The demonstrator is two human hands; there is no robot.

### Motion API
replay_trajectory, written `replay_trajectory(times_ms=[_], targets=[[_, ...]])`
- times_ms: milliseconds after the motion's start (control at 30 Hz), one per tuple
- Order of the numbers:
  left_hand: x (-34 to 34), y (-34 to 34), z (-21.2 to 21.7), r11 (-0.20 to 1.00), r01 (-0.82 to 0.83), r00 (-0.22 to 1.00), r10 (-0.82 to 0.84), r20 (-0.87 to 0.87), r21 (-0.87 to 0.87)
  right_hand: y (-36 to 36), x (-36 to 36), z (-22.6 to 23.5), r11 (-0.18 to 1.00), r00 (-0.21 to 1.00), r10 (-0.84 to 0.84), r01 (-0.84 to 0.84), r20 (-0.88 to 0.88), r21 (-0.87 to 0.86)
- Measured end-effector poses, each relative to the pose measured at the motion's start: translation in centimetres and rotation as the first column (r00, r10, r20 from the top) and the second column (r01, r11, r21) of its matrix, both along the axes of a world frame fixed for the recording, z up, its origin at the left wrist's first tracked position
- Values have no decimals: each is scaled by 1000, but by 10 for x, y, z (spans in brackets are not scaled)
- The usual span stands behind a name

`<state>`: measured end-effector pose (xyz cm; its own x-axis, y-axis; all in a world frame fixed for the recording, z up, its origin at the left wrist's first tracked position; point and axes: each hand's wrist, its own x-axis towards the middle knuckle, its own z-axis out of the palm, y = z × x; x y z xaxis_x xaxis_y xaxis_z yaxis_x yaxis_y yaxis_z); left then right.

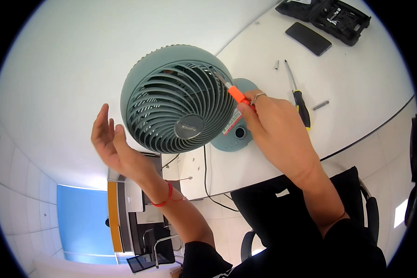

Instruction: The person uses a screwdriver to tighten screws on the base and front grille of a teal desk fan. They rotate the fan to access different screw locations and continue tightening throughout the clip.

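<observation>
A grey-green desk fan [190,127] with a swirled front grille stands on its round base [231,141], its head facing up toward me. My right hand [275,125] is closed round an orange-handled tool [238,96]. The tool's narrow metal end meets the upper right of the grille; I cannot make out the exact kind of tip. To the left of the fan, my left hand [113,143] is open, fingers apart and holding nothing. A small gap shows between it and the fan's rim.
On the white table [259,46] lie a yellow-and-black screwdriver [301,104], small metal bits [320,105], a black phone [308,38] and an open black tool case [340,21]. A black cord [205,180] hangs off the edge. A black chair [282,213] stands close by.
</observation>
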<state>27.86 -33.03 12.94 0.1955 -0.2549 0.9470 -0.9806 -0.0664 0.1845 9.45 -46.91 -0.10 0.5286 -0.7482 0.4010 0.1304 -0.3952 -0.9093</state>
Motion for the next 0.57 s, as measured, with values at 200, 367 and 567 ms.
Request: replay_trajectory(times_ms=[200,367,567], targets=[[-33,-10,-33,940,290,904,-331,271,180,-1,7,0,999,999,-43,43,8,-29],[-70,-26,-75,872,319,935,-225,-273,371,-1,2,4,1000,989,-10,8,147,14],[-68,-45,-82,750,173,985,-130,-114,638,-15,-6,2,935,930,246,-301,272,186]])
